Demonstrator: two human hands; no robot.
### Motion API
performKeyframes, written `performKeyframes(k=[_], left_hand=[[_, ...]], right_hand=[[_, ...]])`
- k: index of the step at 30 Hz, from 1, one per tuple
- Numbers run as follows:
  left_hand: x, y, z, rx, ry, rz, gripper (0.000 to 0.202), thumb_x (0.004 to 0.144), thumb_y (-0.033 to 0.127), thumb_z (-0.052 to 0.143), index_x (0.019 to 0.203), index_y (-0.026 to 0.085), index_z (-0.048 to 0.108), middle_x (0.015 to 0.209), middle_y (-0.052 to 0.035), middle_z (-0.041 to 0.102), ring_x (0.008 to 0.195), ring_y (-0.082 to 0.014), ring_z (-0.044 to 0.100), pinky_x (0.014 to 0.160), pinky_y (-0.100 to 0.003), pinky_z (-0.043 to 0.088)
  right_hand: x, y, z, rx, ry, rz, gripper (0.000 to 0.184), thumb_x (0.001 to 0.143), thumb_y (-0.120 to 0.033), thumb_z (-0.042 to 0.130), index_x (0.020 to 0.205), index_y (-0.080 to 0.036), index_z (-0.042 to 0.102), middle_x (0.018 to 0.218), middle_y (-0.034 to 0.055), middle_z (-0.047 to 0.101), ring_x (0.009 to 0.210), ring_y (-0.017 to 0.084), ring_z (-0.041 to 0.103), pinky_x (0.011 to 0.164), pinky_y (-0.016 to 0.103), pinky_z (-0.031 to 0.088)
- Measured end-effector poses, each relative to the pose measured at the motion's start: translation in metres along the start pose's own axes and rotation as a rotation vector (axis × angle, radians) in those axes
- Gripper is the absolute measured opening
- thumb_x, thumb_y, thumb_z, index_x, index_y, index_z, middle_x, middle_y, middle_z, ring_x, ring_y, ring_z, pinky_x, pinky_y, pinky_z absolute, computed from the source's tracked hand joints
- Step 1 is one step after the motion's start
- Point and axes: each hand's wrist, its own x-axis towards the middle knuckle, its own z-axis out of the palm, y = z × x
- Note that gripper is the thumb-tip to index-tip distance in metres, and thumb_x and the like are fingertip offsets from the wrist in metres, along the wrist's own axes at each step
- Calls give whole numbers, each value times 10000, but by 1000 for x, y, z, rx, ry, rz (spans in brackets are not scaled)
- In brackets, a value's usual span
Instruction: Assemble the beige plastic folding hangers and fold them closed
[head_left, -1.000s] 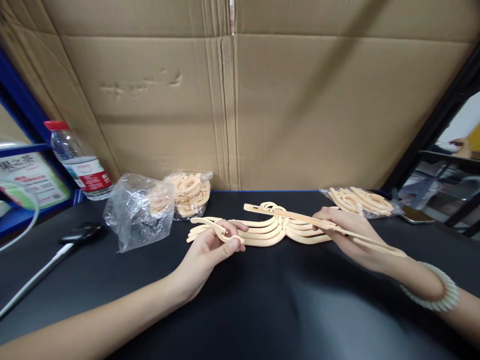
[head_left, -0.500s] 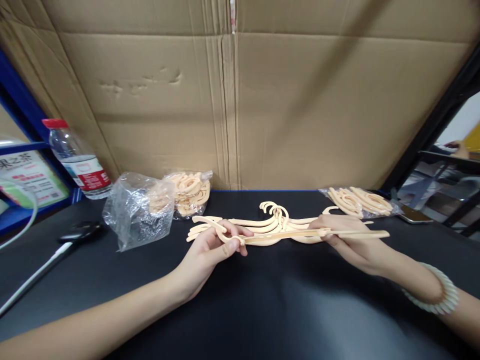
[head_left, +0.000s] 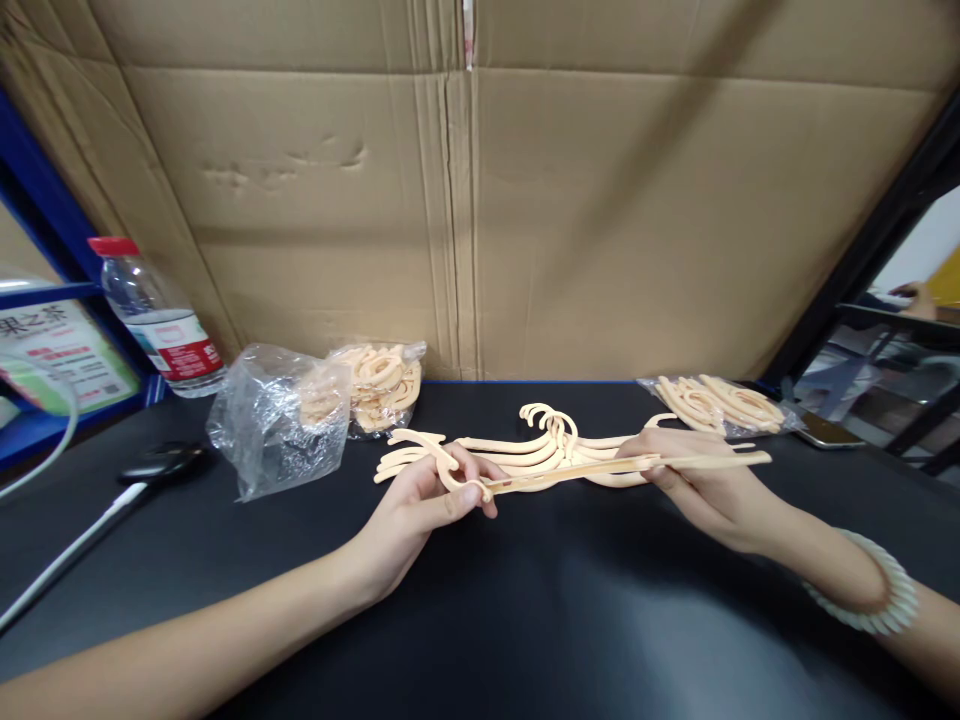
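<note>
A cream-coloured plastic clothes hanger point(head_left: 570, 474) is held edge-on between my two hands, above the black table. My left hand point(head_left: 431, 495) pinches its left end, where a curved hook piece rises between thumb and fingers. Closed round the right part is my right hand point(head_left: 701, 490), with a straight arm sticking out past the knuckles. Just behind lies a pile of similar hangers point(head_left: 517, 450), their hooks fanned together in the middle. Another hook point(head_left: 661, 420) shows behind my right hand. My fingers hide some of the joints.
At the back left are an opened clear plastic bag point(head_left: 281, 425) and a bag of hanger parts point(head_left: 386, 385). Another bag of parts point(head_left: 720, 403) lies back right beside a phone point(head_left: 829, 428). A bottle point(head_left: 161, 320) and a black device with white cable point(head_left: 161, 462) stand left.
The held hanger has tilted slightly, its right end dipping nearer the right hand and its middle a little lower. Both hands keep their grip in nearly the same place.
</note>
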Motion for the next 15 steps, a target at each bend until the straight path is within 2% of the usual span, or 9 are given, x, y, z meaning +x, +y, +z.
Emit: performKeyframes(k=[6, 12, 15], left_hand=[[-1, 0, 0, 14, 9, -4, 216, 797, 315, 717, 761, 170, 561, 941, -25, 614, 780, -166, 584, 845, -334, 383], [-2, -1, -1, 55, 46, -17, 158, 805, 274, 700, 754, 173, 590, 919, -24, 631, 760, -159, 575, 825, -329, 385], [-1, -1, -1, 58, 50, -7, 165, 805, 285, 699, 741, 170, 599, 894, -25, 634, 742, -158, 570, 824, -332, 389]], right_hand=[[0, -1, 0, -21, -6, 5, 251, 980, -187, 338, 937, -198, 585, 821, 48, 656, 672, 169, 605, 610, 298, 448], [0, -3, 0, -30, 26, -54, 233, 977, -202, 342, 984, -199, 575, 819, 54, 661, 648, 170, 586, 591, 305, 441], [0, -4, 1, -35, 30, -31, 238, 977, -210, 348, 967, -198, 586, 793, 51, 658, 632, 170, 585, 584, 304, 441]])
